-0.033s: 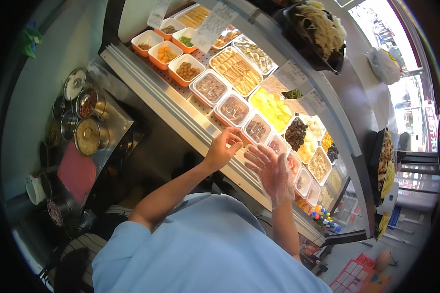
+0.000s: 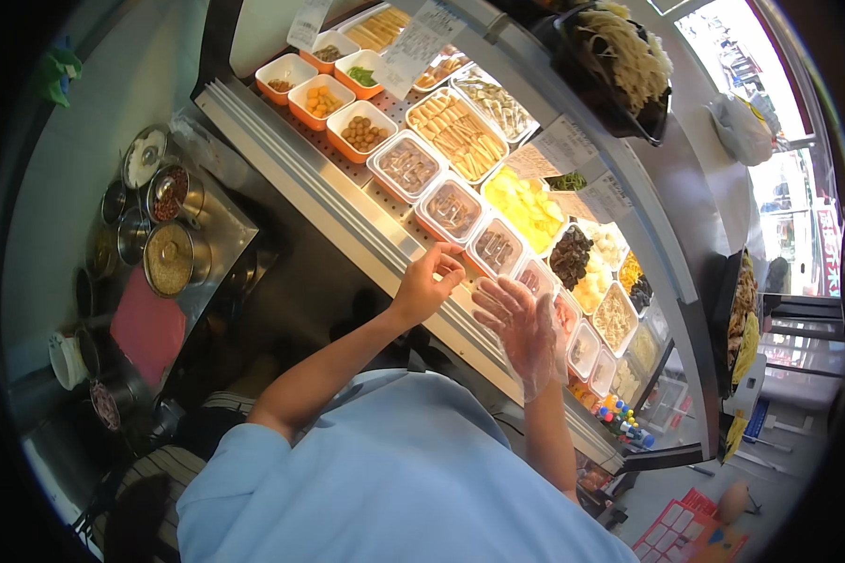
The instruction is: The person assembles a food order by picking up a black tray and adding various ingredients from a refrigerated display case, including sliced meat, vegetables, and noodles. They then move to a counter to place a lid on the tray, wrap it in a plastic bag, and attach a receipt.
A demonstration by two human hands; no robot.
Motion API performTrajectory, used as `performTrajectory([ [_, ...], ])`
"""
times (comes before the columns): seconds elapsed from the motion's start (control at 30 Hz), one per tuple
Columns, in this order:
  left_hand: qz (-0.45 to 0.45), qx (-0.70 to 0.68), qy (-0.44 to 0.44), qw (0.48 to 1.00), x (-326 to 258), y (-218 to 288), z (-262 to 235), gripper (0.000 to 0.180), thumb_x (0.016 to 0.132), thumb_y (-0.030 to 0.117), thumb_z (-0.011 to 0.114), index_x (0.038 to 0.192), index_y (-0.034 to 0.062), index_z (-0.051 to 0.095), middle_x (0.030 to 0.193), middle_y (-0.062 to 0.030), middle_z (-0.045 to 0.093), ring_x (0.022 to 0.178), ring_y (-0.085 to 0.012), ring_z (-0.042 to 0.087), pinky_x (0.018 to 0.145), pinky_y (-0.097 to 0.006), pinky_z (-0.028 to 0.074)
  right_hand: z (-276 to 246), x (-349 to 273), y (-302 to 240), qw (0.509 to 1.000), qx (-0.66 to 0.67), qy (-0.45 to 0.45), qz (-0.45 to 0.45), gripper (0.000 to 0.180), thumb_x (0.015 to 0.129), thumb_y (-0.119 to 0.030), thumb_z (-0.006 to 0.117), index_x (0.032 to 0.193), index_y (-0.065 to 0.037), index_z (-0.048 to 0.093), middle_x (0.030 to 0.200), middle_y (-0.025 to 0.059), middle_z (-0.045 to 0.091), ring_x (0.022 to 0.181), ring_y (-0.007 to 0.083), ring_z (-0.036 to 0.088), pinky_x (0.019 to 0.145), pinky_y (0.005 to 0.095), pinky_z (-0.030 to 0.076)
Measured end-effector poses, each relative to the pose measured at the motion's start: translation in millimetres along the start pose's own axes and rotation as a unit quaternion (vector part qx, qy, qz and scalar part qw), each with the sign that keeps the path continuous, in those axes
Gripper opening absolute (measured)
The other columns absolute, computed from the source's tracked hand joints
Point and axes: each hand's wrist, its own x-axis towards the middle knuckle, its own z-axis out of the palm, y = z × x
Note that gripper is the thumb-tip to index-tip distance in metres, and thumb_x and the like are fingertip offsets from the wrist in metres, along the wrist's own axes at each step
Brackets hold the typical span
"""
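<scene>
The right hand (image 2: 514, 324) spreads open inside a clear plastic glove (image 2: 537, 373); the bare left hand (image 2: 428, 285), just left, curls loosely, its grip impossible to tell. Beyond, food trays (image 2: 429, 229) line the bench (image 2: 347, 208); metal pots (image 2: 200, 266) stand left.

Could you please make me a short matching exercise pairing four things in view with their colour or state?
Things:
1. Left grip
2. Shirt
3. Right grip
4. Flat board at the left of the picture

Colour or state:
A. Pink
B. Spread inside a clear plastic glove
C. Light blue
D. Ungloved, with curled fingers

Right pairs: 1-D, 2-C, 3-B, 4-A.
</scene>
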Motion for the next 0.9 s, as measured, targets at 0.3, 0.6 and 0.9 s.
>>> performTrajectory([
  [0.3, -0.004, 0.040, 0.102, 0.994, 15.9, -37.3, -47.4, 0.017, 0.091, 0.009, 0.060, 0.106, 0.0015, 0.063, 0.084, -0.0043, 0.065, 0.075, -0.0124, 0.064, 0.065, -0.026, 0.053, 9.9, 13.6, -5.2, 0.999, 0.022, 0.029, 0.033, 0.062, 0.100, -0.051, 0.041, 0.130, 0.003, 0.051, 0.128, 0.0230, 0.056, 0.118, 0.0324, 0.056, 0.099, 0.0421, 0.045],
  [0.6, 0.100, 0.191, 0.139, 0.967, 56.0, -52.0, -66.6, 0.014, 0.089, 0.005, 0.061, 0.102, 0.0012, 0.064, 0.085, -0.0090, 0.067, 0.073, -0.0186, 0.065, 0.064, -0.030, 0.053, 8.5, 18.7, -7.4, 0.997, -0.028, 0.065, 0.024, 0.054, 0.100, -0.045, 0.045, 0.125, 0.001, 0.056, 0.120, 0.0199, 0.062, 0.109, 0.0289, 0.061, 0.094, 0.0398, 0.048],
  [0.9, 0.136, 0.288, 0.134, 0.938, 78.9, -69.8, -74.2, 0.013, 0.088, 0.006, 0.056, 0.100, 0.0041, 0.062, 0.089, -0.0152, 0.066, 0.081, -0.0354, 0.064, 0.069, -0.042, 0.051, -5.9, 13.8, -7.3, 0.994, -0.038, 0.099, 0.023, 0.053, 0.100, -0.045, 0.046, 0.124, 0.001, 0.057, 0.119, 0.0187, 0.062, 0.108, 0.0271, 0.061, 0.092, 0.0388, 0.049],
])
